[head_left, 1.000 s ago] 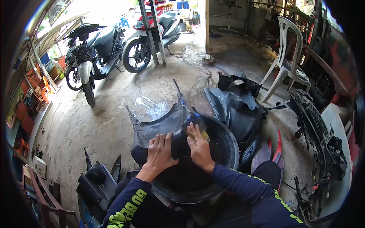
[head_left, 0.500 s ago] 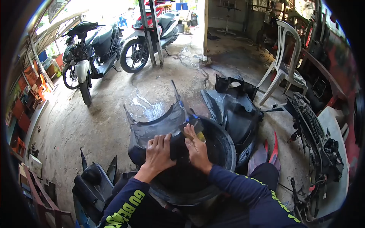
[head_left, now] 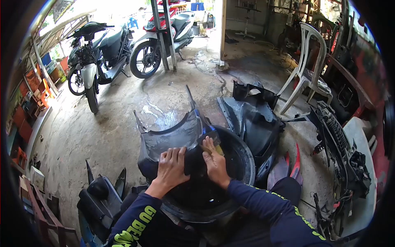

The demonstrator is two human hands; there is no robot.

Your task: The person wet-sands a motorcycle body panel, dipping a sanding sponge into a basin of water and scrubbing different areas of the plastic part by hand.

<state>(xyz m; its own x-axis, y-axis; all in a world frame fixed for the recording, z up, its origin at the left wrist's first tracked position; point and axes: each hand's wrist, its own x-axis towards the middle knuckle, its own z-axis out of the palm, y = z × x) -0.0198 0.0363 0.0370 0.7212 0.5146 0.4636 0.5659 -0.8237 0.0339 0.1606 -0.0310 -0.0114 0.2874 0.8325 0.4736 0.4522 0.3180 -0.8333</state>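
Note:
A dark plastic motorcycle fairing panel [head_left: 164, 142], with two thin prongs pointing away from me, is tilted over the near-left rim of a round black basin [head_left: 248, 164]. My left hand [head_left: 169, 166] is closed around the panel's near edge, fingers on top and thumb below. On the panel's right side, my right hand [head_left: 214, 162] presses a sponge [head_left: 219, 149] with a yellow part showing against the surface. Its fingers lie along the sponge, which is mostly covered. Dark water with a small glint appears inside the basin.
More dark fairing pieces [head_left: 261, 127] lie right of the basin, with others [head_left: 101, 195] at lower left. A white plastic chair [head_left: 306, 78] stands at the right, near a black motorcycle frame part [head_left: 343, 152]. Motorcycles [head_left: 92, 70] are parked at the back beside a metal post [head_left: 161, 37].
My right hand and the sponge have slid slightly down and right along the panel's side. My left hand keeps its hold, and the panel has barely shifted.

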